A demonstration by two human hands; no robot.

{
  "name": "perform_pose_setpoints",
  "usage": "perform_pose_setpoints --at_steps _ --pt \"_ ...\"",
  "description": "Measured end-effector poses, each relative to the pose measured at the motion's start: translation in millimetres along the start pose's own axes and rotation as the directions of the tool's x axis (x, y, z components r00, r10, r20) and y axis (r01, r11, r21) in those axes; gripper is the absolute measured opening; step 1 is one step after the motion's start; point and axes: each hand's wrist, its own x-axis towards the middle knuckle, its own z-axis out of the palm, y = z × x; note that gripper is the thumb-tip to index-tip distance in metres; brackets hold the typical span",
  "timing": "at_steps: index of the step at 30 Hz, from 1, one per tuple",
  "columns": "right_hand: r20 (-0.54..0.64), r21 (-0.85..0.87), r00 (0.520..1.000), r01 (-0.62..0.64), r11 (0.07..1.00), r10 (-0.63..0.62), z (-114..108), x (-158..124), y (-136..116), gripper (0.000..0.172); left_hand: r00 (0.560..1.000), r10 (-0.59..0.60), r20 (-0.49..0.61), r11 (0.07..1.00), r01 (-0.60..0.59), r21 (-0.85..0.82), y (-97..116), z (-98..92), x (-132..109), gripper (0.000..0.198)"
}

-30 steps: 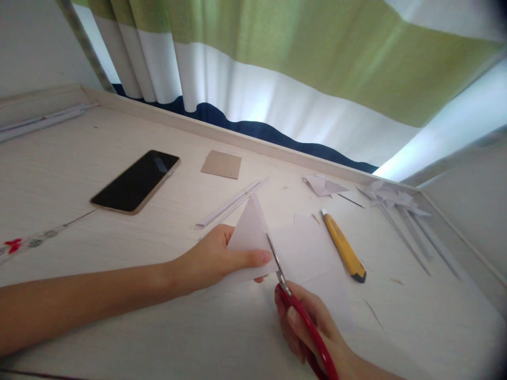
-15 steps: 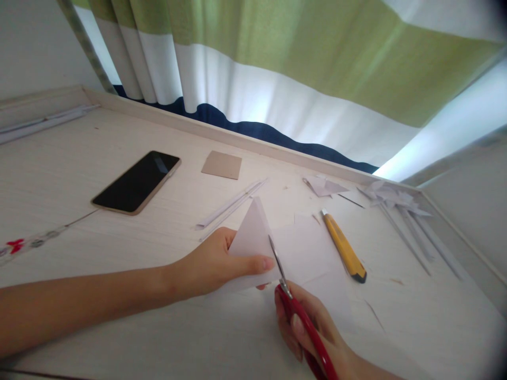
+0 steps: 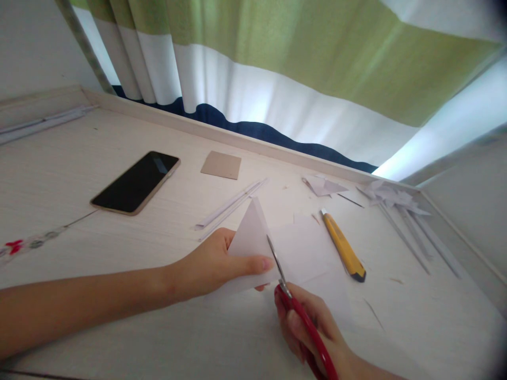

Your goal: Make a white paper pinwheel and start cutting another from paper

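Note:
My left hand (image 3: pixel 233 261) pinches a folded white paper (image 3: pixel 247 240) with a pointed top, thumb across its front. Red-handled scissors (image 3: pixel 304 316) are in my right hand (image 3: pixel 312 322), low in the view. Their blades lie along the right edge of the folded paper. White paper sheets (image 3: pixel 304 248) rest on the table just behind the blades. To the right of these sheets is a yellow cutter (image 3: pixel 343 245).
A phone (image 3: pixel 137 182) with a beaded strap lies at the left. Beyond my hands are a cardboard square (image 3: pixel 221 165) and rolled paper sticks (image 3: pixel 232 206). Folded paper pieces with sticks (image 3: pixel 396 198) lie back right, before a raised table rim (image 3: pixel 237 138).
My hands, the folded paper and the scissors have hardly moved. The scissor blades sit very slightly further left and up.

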Motion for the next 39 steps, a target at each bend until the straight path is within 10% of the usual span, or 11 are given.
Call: perform_pose_setpoints --at_steps 39 --pt "0.062 0.046 0.996 0.057 0.997 -0.059 1 -4 9 0.028 0.996 0.010 0.092 1.000 -0.011 0.012 -2 2.2 -2 0.024"
